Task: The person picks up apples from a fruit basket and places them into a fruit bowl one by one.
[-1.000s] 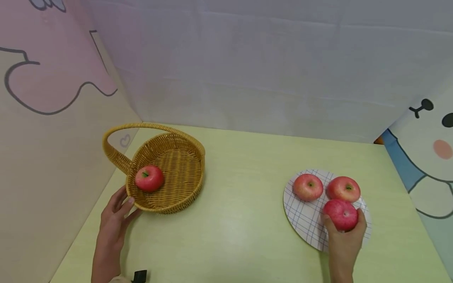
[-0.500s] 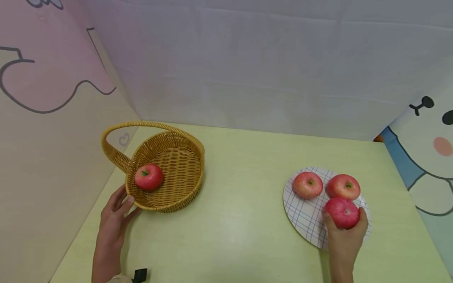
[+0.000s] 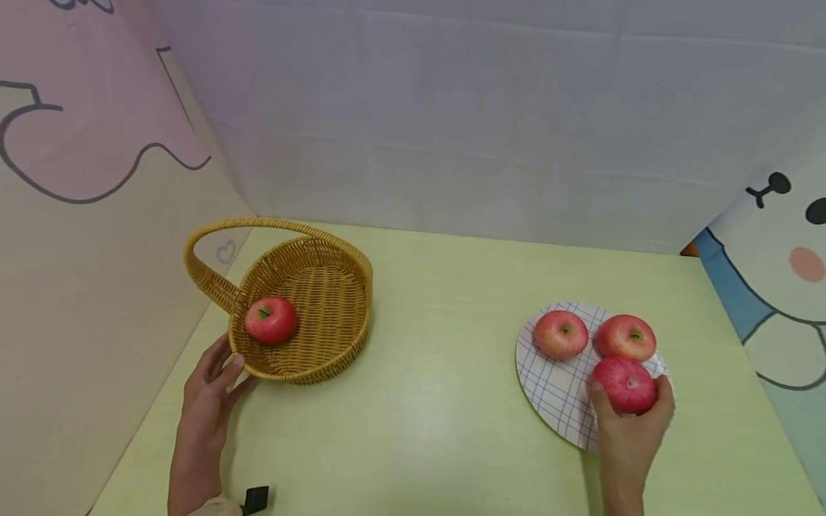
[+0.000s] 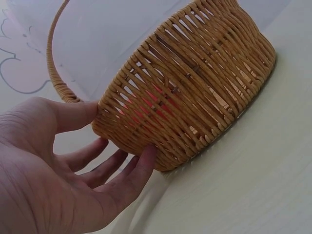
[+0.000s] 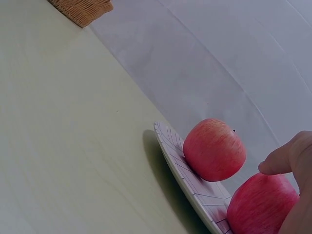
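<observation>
My left hand point(image 3: 209, 394) holds the wicker basket point(image 3: 351, 351) by its near left side. In the left wrist view, one fingertip is at the rim and others touch the outer wall near the base. Inside the basket lies one red apple point(image 3: 272, 320). On the right, my right hand point(image 3: 629, 437) grips a deeper red apple point(image 3: 624, 385) between thumb and fingers, close over the checked plate point(image 3: 548, 394). Its stemless end shows upward. Two lighter red apples, one at left point(image 3: 561, 335) and one at right point(image 3: 625, 337), sit behind it on the plate.
The pale table point(image 3: 439, 401) stretches between basket and plate. A whitish sheet point(image 3: 452, 122) hangs along the back edge, with cartoon-printed panels point(image 3: 787, 265) at either side. The basket's tall handle point(image 3: 271, 223) arches over its left and back.
My right hand and its apple have shifted very slightly to the right. My left hand keeps its place at the basket, and the view has tilted a little.
</observation>
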`<state>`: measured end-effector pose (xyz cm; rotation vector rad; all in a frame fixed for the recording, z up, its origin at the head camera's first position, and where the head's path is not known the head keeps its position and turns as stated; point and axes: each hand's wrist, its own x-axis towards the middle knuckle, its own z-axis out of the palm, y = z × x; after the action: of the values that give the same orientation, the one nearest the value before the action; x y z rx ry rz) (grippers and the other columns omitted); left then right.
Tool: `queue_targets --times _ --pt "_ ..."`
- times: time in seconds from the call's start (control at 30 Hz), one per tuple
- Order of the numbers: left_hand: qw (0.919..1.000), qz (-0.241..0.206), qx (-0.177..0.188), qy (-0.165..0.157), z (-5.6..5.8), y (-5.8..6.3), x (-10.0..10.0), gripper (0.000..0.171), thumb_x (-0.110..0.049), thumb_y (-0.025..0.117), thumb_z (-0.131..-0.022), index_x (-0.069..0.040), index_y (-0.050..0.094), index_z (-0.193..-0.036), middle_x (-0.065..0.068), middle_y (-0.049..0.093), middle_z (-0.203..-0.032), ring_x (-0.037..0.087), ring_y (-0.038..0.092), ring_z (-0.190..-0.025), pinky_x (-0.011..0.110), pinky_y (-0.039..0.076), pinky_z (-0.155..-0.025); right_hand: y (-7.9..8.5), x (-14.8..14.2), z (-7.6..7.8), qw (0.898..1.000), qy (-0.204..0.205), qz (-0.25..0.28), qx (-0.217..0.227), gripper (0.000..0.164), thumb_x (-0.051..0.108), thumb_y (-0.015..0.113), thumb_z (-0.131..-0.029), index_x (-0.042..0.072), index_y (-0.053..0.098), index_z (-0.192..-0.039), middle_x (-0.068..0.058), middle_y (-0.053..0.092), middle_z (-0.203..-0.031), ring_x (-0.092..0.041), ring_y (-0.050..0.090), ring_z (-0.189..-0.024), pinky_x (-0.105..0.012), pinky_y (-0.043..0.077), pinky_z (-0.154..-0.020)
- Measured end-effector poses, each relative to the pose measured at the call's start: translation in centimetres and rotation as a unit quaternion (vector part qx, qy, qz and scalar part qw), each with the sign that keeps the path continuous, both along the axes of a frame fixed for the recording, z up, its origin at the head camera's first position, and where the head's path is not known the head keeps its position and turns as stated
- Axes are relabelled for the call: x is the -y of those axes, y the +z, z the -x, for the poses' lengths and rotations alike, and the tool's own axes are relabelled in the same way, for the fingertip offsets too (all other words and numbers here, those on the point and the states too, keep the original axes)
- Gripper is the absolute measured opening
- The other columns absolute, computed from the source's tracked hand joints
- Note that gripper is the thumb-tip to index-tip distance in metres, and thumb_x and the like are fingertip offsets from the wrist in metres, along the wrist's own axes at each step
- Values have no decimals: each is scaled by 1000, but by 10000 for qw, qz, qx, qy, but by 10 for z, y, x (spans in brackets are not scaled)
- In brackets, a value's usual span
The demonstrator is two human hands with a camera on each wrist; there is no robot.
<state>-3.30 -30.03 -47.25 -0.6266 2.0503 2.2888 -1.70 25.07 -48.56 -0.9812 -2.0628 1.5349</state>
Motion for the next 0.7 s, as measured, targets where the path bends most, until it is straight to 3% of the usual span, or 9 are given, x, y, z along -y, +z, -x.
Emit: queue_targets --times 0.2,0.43,0.7 --pt "9999 -90 6 49 -1 1 2 66 -22 58 -108 -23 27 -167 2 25 -169 -5 56 -124 15 60 -88 1 0 2 9989 -65 108 -446 89 14 74 -94 20 22 -165 -8 23 -169 -21 23 -157 -29 23 -133" --pt "9999 -2 97 84 0 1 0 67 -25 59 -107 -25 28 -166 3 24 -170 -3 52 -126 14 59 -88 2 -1 2 9966 -222 -478 -627 87 14 74 -94 21 25 -164 -8 27 -167 -20 23 -157 -27 22 -132" --pt "9996 27 246 131 0 0 -1 68 -27 60 -107 -27 27 -166 3 22 -172 0 50 -129 13 58 -88 5 -3 0 9936 -307 -694 -839 86 10 73 -95 21 24 -164 -2 26 -169 -14 21 -159 -24 18 -133"
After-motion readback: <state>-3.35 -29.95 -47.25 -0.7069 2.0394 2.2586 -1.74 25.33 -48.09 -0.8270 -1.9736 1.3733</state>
